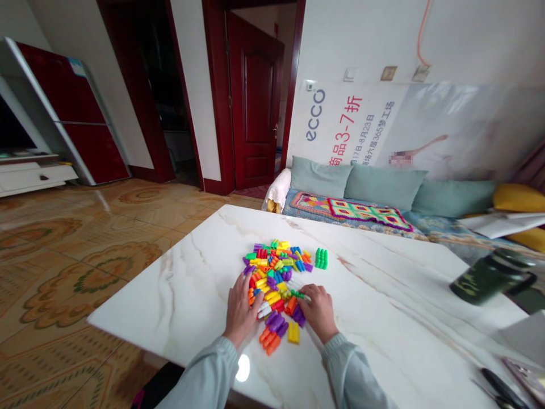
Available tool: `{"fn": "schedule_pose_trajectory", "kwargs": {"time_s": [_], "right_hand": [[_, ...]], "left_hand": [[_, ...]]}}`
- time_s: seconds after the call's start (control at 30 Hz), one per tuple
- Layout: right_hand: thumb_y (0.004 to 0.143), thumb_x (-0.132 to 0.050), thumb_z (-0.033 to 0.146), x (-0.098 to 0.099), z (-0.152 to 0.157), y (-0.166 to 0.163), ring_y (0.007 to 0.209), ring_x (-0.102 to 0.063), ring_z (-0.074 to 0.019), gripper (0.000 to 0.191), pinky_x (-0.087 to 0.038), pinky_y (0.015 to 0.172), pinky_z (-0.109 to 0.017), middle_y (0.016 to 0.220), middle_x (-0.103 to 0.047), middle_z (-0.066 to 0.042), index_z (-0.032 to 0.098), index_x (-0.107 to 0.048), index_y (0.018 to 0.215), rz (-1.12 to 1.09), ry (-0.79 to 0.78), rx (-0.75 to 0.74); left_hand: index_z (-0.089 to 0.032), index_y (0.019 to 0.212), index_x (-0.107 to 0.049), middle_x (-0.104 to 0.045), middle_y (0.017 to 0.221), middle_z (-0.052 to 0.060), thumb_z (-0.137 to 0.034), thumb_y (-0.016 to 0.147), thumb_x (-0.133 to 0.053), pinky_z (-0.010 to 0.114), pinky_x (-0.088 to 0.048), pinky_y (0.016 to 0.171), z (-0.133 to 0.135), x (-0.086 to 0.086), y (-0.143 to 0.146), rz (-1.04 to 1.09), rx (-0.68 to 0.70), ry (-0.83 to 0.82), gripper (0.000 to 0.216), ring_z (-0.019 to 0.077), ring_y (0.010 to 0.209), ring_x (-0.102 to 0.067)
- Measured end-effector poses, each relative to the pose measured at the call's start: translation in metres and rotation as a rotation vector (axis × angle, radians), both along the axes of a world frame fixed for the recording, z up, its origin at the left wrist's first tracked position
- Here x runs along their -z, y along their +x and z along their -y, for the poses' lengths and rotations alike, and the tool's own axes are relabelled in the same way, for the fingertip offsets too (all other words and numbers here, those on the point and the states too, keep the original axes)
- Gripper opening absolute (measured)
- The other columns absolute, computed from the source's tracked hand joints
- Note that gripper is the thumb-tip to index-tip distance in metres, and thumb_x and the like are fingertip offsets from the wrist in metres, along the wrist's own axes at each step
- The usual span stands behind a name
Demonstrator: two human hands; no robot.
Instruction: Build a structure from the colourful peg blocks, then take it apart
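A heap of colourful plastic building pieces [276,287], shaped like short joined tubes, lies on the white marble-patterned table [191,284]. My left hand [243,309] rests along the heap's left side, thumb and fingers apart, touching the outer pieces. At the right edge of the heap, my right hand [318,311] has its thumb and fingertips closed on a green piece [296,293], partly hidden by the fingers. Purple pieces [299,316] lie just under that hand. Nearer to me are a yellow piece [293,333] and orange pieces [269,341]. A green block of joined pieces [322,258] stands apart, beyond the right hand.
A dark green flask [489,275] with a handle stands on the right side of the table. A phone [525,378] and a black object [502,386] lie at the lower right. Behind the table is a sofa with green cushions [383,184].
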State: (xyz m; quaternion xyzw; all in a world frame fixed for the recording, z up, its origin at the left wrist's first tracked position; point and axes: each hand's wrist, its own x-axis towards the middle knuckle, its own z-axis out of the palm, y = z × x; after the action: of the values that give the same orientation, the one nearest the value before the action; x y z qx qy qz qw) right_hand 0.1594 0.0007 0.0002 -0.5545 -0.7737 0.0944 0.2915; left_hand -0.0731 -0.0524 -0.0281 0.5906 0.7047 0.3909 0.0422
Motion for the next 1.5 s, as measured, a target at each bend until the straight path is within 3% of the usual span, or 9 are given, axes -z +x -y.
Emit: {"fn": "schedule_pose_trajectory", "kwargs": {"time_s": [0.13,0.3,0.43,0.57,1.23,1.37,1.5], "right_hand": [[0.089,-0.056,0.033,0.003,-0.012,0.01,0.094,-0.061,-0.0245,0.02,-0.045,0.082,-0.036,0.101,-0.071,-0.008,0.023,-0.073,0.095,-0.188,0.091,-0.015],[0.086,-0.047,0.05,0.007,-0.05,0.048,0.077,-0.062,-0.0214,0.04,-0.05,0.074,-0.035,0.092,-0.07,-0.01,0.018,-0.069,0.095,-0.467,0.115,0.198],[0.074,-0.057,0.05,0.012,-0.078,0.066,0.072,-0.065,-0.0233,0.035,-0.052,0.071,-0.036,0.079,-0.072,-0.008,0.019,-0.068,0.085,-0.457,0.071,0.239],[0.07,-0.059,0.046,0.018,-0.094,0.065,0.073,-0.068,-0.0241,0.031,-0.053,0.068,-0.036,0.08,-0.074,-0.008,0.02,-0.065,0.087,-0.468,0.05,0.267],[0.071,-0.057,0.042,0.033,-0.118,0.063,0.073,-0.065,-0.0224,0.033,-0.05,0.07,-0.034,0.083,-0.071,-0.008,0.019,-0.062,0.094,-0.41,0.074,0.335],[0.071,-0.058,0.044,0.037,-0.117,0.06,0.069,-0.063,-0.0196,0.037,-0.049,0.07,-0.034,0.094,-0.068,-0.009,0.017,-0.06,0.096,-0.378,0.098,0.334],[0.069,-0.063,0.051,0.041,-0.119,0.055,0.074,-0.061,-0.02,0.055,-0.05,0.074,-0.036,0.111,-0.062,-0.013,0.017,-0.055,0.111,-0.355,0.138,0.359]], "left_hand": [[-0.022,0.143,-0.046,-0.052,0.145,0.014,-0.046,0.096,-0.045,0.056,-0.032,0.113,-0.011,-0.002,0.007,-0.021,-0.041,-0.009,0.053,0.0308,0.136,-0.046],[-0.019,0.136,-0.052,-0.059,0.137,0.014,-0.046,0.094,-0.047,0.054,-0.035,0.111,-0.012,-0.002,0.005,-0.05,-0.042,0.004,0.05,0.031,0.127,-0.052],[-0.018,0.136,-0.052,-0.06,0.133,0.014,-0.046,0.094,-0.047,0.053,-0.036,0.11,-0.012,0.0,0.005,-0.071,-0.042,0.018,0.051,0.0312,0.125,-0.054],[-0.019,0.135,-0.052,-0.06,0.132,0.013,-0.046,0.094,-0.048,0.051,-0.038,0.109,-0.012,0.002,0.005,-0.077,-0.05,0.045,0.049,0.0299,0.123,-0.055],[-0.018,0.137,-0.049,-0.057,0.138,0.014,-0.047,0.095,-0.046,0.052,-0.033,0.113,-0.011,0.005,0.006,-0.065,-0.057,0.017,0.051,0.0307,0.128,-0.051],[-0.018,0.137,-0.049,-0.057,0.138,0.014,-0.046,0.095,-0.047,0.053,-0.033,0.113,-0.011,0.006,0.006,-0.068,-0.061,0.029,0.051,0.0308,0.128,-0.051],[-0.019,0.137,-0.049,-0.058,0.137,0.013,-0.046,0.094,-0.049,0.054,-0.035,0.112,-0.012,0.009,0.006,-0.072,-0.056,0.066,0.05,0.0309,0.126,-0.052]]}}
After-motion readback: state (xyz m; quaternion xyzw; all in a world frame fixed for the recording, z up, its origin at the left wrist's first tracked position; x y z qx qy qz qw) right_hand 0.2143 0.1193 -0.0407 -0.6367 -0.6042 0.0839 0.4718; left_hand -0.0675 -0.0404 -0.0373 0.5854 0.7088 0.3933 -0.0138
